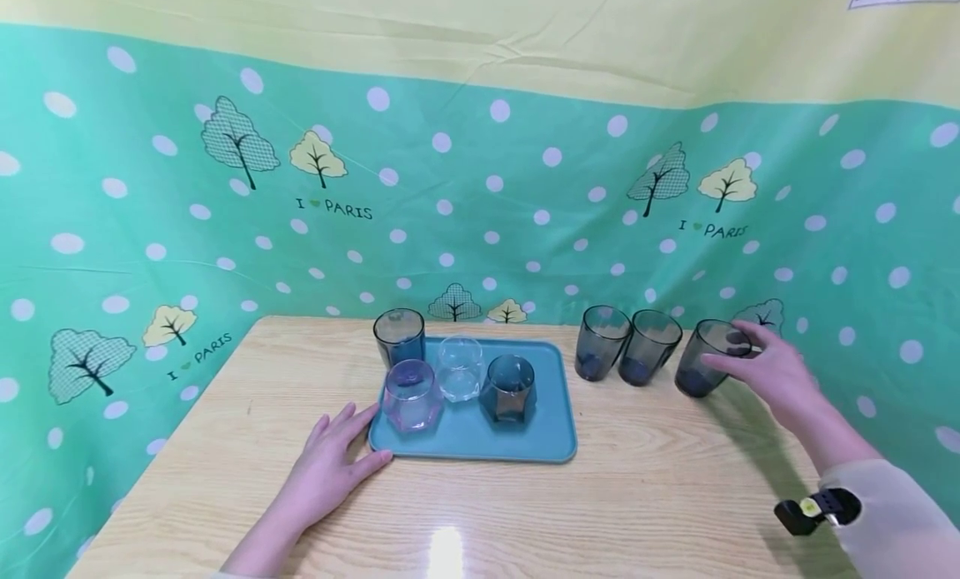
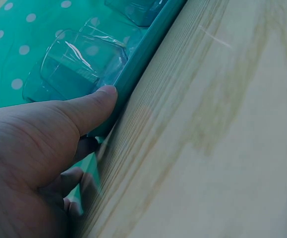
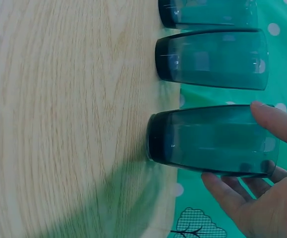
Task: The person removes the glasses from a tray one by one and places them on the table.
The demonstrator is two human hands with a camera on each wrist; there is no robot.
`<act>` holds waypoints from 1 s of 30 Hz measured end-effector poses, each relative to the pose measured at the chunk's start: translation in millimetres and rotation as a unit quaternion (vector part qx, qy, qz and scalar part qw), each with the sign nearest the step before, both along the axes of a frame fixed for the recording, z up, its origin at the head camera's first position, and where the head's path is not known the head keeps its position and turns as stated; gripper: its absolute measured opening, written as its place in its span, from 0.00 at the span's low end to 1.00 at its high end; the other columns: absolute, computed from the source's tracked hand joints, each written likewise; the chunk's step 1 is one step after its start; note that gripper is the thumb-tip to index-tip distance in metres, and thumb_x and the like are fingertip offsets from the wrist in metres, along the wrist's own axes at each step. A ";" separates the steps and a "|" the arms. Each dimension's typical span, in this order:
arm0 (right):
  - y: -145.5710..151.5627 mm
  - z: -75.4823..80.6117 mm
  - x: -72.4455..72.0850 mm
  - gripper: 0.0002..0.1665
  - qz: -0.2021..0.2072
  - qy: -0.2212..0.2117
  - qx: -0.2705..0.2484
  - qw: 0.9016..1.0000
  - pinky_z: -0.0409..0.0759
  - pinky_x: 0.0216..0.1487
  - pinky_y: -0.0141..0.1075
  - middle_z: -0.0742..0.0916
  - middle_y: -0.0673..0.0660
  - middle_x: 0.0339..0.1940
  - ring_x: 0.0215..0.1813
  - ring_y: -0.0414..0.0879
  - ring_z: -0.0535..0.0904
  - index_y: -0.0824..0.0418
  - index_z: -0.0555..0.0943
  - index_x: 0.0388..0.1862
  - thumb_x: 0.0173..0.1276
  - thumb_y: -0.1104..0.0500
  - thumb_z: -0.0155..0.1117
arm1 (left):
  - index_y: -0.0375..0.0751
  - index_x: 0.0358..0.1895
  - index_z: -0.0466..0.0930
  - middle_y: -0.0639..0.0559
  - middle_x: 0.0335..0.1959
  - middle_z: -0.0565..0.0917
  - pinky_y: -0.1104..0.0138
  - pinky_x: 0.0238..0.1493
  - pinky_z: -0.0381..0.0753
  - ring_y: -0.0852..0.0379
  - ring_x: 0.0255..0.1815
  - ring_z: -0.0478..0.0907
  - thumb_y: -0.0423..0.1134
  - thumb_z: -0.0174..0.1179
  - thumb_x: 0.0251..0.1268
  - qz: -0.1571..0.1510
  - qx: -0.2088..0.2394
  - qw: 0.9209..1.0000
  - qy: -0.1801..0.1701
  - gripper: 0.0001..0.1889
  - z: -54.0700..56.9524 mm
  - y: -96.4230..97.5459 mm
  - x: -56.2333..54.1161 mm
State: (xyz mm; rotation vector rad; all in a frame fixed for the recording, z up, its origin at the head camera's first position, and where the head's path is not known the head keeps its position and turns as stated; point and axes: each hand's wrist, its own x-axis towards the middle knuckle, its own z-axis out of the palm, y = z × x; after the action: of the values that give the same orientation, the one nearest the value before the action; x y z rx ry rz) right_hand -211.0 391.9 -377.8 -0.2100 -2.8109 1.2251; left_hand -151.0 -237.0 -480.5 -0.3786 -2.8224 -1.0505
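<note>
At the right end of a row, my right hand (image 1: 772,371) grips a dark tinted glass (image 3: 207,141) near its rim, thumb on one side and fingers on the other. The glass leans slightly, its base at the table. My left hand (image 1: 326,471) lies at the near left corner of a blue tray (image 1: 480,446), its fingers extended. In the left wrist view, the thumb (image 2: 101,101) touches the tray's rim. The tray bears a purple-tinted glass (image 1: 412,400), a clear glass (image 1: 460,371) and a short dark glass (image 1: 510,387).
Two more tall dark glasses, one outer (image 1: 600,346) and one inner (image 1: 648,350), stand left of the gripped one. Another tall dark glass (image 1: 400,333) stands at the tray's back left corner. A dotted cloth (image 1: 495,187) hangs behind the wooden table (image 1: 637,496).
</note>
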 end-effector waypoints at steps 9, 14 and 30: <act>-2.7 -2.0 -6.0 0.66 -0.004 -0.010 0.000 1.000 0.73 0.68 0.73 0.68 0.77 0.83 0.78 0.78 0.66 0.62 0.49 0.93 0.75 0.37 0.77 | 0.38 0.80 0.75 0.36 0.75 0.80 0.30 0.84 0.46 0.26 0.84 0.62 0.51 0.77 0.72 -0.004 -0.004 1.000 0.012 0.39 0.3 0.1 -2.3; -3.9 -3.5 -9.4 0.64 0.005 -0.010 -0.024 1.000 0.72 0.71 0.72 0.68 0.77 0.83 0.79 0.76 0.65 0.62 0.48 0.94 0.76 0.42 0.78 | 0.37 0.80 0.75 0.36 0.76 0.80 0.29 0.84 0.46 0.26 0.84 0.62 0.51 0.76 0.72 -0.007 -0.003 1.000 0.010 0.39 -0.4 0.3 -2.5; -8.6 -5.0 -16.9 0.65 0.013 -0.005 -0.018 1.000 0.78 0.67 0.60 0.70 0.73 0.83 0.76 0.70 0.70 0.63 0.49 0.93 0.75 0.41 0.79 | 0.38 0.81 0.75 0.37 0.76 0.80 0.30 0.84 0.45 0.26 0.85 0.61 0.52 0.76 0.72 -0.004 -0.001 1.000 -0.003 0.40 -0.1 0.6 -1.2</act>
State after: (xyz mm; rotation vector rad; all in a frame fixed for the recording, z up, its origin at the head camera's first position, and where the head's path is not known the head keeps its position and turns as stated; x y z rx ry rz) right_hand -227.8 383.4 -382.9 -0.1834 -2.8094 1.2852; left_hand -152.2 -236.4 -480.6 -0.3876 -2.8299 -1.0506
